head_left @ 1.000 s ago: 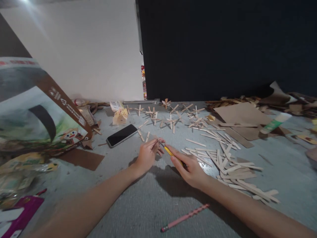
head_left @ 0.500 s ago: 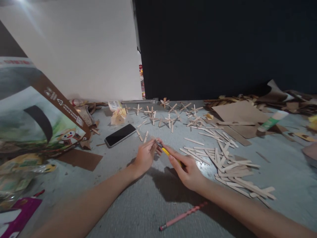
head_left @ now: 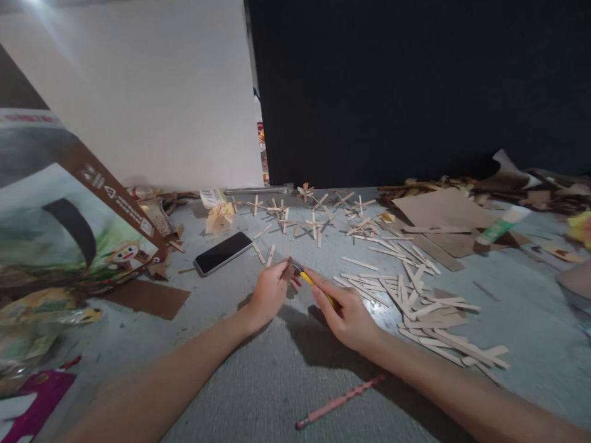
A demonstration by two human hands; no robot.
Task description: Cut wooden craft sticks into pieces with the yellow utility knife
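My right hand (head_left: 351,311) is closed around a yellow utility knife (head_left: 306,279), its metal end pointing up and left. My left hand (head_left: 271,288) is pinched just left of the blade, on what looks like a thin craft stick (head_left: 287,251) whose tip shows faintly above the fingers. The blade end meets the left fingertips; the exact contact is hidden. Right of the hands spreads a loose pile of craft sticks (head_left: 418,311). Beyond them stand several small crossed-stick pieces (head_left: 314,224). A pink pencil (head_left: 339,403) lies nearest to me, below the right wrist.
A smartphone (head_left: 223,253) lies left of the hands. Brown cardboard sheets (head_left: 434,212) and a glue stick (head_left: 503,225) are at the back right. A large printed bag (head_left: 74,215) leans on the left, with a cardboard strip (head_left: 148,298) beside it. A dark panel (head_left: 415,92) stands behind.
The view has shifted very slightly. Both hands keep nearly the same place, with the knife's metal end still at the left fingertips.
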